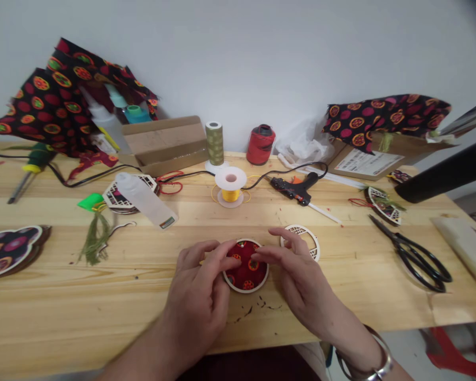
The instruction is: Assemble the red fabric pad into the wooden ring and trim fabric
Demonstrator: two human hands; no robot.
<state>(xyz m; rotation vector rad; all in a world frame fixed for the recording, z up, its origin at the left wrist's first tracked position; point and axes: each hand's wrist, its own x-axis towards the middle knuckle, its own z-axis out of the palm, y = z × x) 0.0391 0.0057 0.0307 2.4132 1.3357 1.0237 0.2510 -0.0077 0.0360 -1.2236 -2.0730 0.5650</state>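
Observation:
A round disc (pixel 246 279) with dark red patterned fabric inside a pale wooden rim is at the table's near middle. My left hand (pixel 200 288) grips its left side, thumb and index finger over the rim and the other fingers curled. From the right, my right hand (pixel 297 272) reaches over with a fingertip at the fabric's right part; its fingers are apart and hold nothing. A small pale spot, too small to name, shows near the disc's top edge. Partly behind my right fingers lies a round wooden lattice piece (pixel 314 244).
Behind the disc stand a yellow thread spool (pixel 230 194), green thread (pixel 214 144) and red thread (pixel 261 145). A glue gun (pixel 295 189) and black scissors (pixel 414 256) lie to the right. Leftward are a plastic bottle (pixel 148 203), a green tassel (pixel 94 238) and a screwdriver (pixel 34 164).

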